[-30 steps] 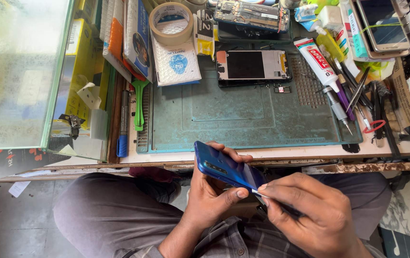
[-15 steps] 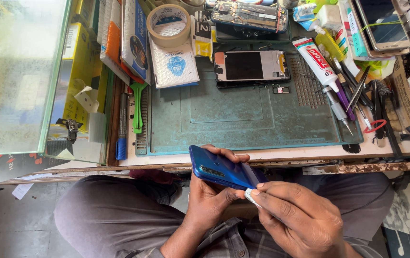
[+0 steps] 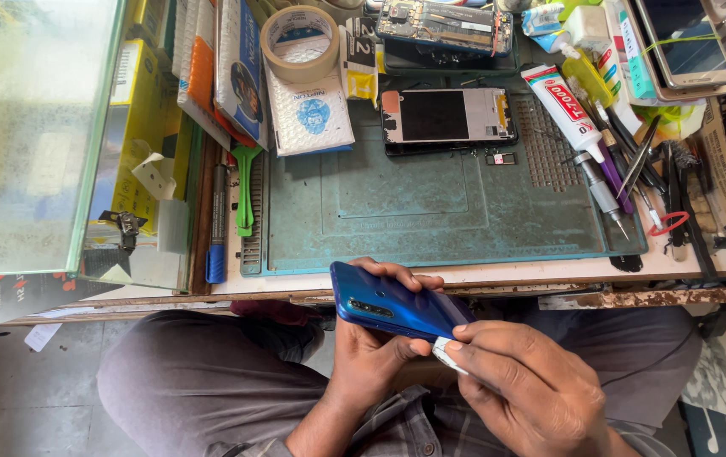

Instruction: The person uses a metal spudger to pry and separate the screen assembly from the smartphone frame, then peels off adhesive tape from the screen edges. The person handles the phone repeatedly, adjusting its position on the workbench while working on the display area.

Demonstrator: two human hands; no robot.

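Observation:
My left hand (image 3: 371,351) grips a glossy blue phone back cover (image 3: 397,306) over my lap, just below the workbench's front edge. The cover's camera strip faces up and left. My right hand (image 3: 524,381) pinches a small white flat piece (image 3: 447,354) against the cover's right end. On the green work mat (image 3: 430,211) above lies an opened phone frame with a dark screen (image 3: 447,118), and a second bare phone board (image 3: 443,25) sits behind it.
A tape roll (image 3: 299,42) and padded packet (image 3: 312,114) lie at the mat's back left. A glue tube (image 3: 562,97), screwdrivers and tweezers (image 3: 625,169) crowd the right side. A glass pane (image 3: 33,127) stands at left, with a green pry tool (image 3: 246,186) beside it.
The blue cover has tilted slightly and my right hand has shifted along its right end with the white piece. The bench items have not moved.

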